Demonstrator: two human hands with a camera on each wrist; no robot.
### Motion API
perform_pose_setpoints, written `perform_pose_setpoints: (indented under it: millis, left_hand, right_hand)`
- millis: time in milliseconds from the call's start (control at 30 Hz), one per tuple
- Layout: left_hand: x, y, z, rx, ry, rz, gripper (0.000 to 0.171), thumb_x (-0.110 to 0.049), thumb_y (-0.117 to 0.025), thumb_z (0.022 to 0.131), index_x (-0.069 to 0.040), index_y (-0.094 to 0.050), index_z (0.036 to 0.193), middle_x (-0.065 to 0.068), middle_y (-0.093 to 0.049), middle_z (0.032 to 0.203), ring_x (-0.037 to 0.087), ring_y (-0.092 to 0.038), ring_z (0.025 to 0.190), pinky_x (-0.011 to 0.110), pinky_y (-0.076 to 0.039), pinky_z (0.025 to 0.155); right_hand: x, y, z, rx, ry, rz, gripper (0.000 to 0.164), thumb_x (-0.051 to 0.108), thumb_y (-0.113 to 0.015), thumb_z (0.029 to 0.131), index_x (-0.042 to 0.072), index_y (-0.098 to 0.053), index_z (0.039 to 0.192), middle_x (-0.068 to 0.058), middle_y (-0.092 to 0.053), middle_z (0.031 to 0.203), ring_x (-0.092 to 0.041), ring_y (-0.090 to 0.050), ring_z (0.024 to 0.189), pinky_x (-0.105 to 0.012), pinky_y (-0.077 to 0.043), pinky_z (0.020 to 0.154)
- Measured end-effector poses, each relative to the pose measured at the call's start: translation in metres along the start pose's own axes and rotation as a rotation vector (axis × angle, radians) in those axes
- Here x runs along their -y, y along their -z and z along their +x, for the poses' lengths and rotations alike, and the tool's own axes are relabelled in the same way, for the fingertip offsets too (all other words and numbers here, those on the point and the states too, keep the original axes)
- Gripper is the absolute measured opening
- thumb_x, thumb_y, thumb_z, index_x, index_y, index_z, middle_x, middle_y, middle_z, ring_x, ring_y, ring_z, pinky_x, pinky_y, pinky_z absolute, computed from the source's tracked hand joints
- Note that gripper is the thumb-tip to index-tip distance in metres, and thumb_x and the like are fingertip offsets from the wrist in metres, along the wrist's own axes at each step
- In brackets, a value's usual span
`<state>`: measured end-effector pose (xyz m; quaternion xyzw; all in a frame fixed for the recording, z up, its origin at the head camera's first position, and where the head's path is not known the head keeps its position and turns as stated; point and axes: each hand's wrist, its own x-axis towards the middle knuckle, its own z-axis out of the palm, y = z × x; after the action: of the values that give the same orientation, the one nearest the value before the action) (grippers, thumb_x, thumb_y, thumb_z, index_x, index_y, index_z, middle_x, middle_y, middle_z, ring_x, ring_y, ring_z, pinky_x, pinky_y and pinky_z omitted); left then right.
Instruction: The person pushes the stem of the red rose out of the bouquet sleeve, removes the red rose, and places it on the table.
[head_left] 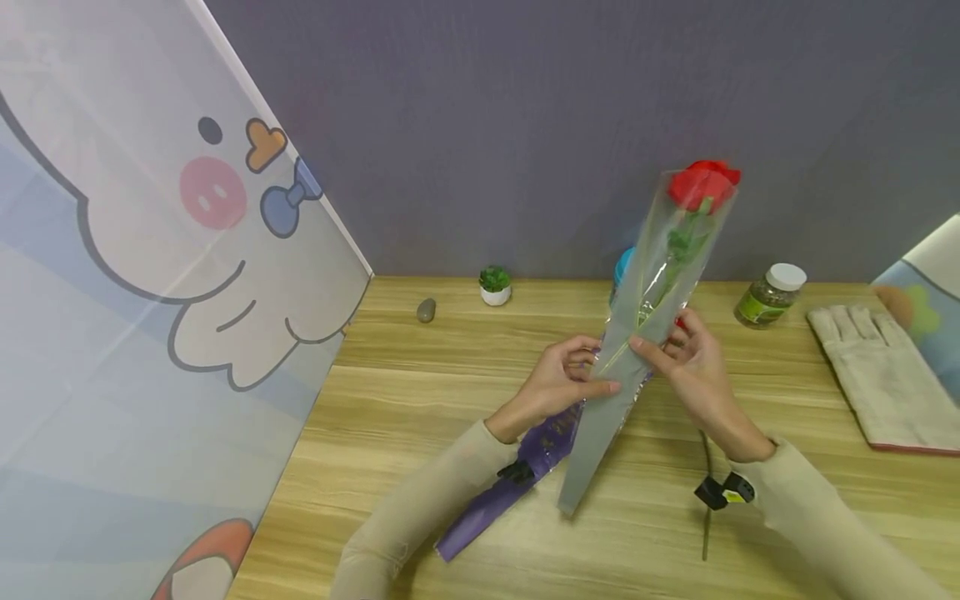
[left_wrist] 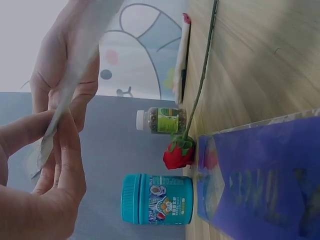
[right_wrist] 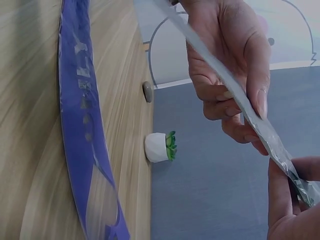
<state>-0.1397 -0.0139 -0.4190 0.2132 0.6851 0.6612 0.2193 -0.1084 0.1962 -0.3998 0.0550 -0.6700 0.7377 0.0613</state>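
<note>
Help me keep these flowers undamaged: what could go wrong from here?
Pinched by the left hand and right hand, the clear-and-grey plastic sleeve might crease. Lowering the right arm could squash the red, green-stemmed rose lying below; lowering the left arm could crumple the long purple plastic sleeve.

Teal jar point(head_left: 622, 267) mostly behind rose wrapper point(head_left: 627, 367)

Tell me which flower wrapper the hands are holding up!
The grey wrapper with a red rose inside: left hand and right hand both pinch it. The purple wrapper lies on the table.
</note>
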Motion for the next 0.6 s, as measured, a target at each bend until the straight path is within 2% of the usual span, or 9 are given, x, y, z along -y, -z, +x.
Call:
perform_pose_setpoints:
  millis: [100, 367, 600]
  left_hand:
    - [0.0027, -0.0001, -0.0005, -0.008, 0.007, 0.023, 0.055, 0.000, -0.080, 0.088, -0.001, -0.056, 0.137, -0.001, -0.063, 0.107, 0.005, -0.065, 0.078, 0.023, -0.061, 0.076]
    - [0.0057, -0.0024, -0.0027, -0.012, -0.004, 0.019, 0.055, 0.000, -0.081, 0.087, -0.001, -0.057, 0.136, -0.001, -0.066, 0.104, 0.006, -0.059, 0.070, 0.019, -0.056, 0.071]
    - [0.0069, -0.0045, -0.0044, -0.005, -0.012, -0.016, 0.050, 0.003, -0.079, 0.087, 0.000, -0.059, 0.133, 0.021, -0.072, 0.114, 0.006, -0.067, 0.072, 0.021, -0.059, 0.070]
  right_hand:
    - [-0.0014, 0.0000, -0.0008, 0.004, -0.003, -0.001, 0.051, -0.004, -0.070, 0.096, 0.019, -0.051, 0.138, 0.016, -0.073, 0.114, 0.000, -0.073, 0.097, -0.019, -0.062, 0.078]
    - [-0.0029, 0.0004, -0.0019, 0.002, 0.012, -0.008, 0.057, -0.003, -0.070, 0.096, 0.014, -0.045, 0.145, 0.016, -0.073, 0.114, 0.000, -0.074, 0.098, -0.018, -0.061, 0.079]
    - [-0.0003, 0.0020, 0.0043, -0.011, 0.027, -0.004, 0.059, -0.001, -0.070, 0.096, 0.014, -0.043, 0.147, 0.016, -0.073, 0.116, 0.000, -0.074, 0.098, -0.019, -0.062, 0.076]
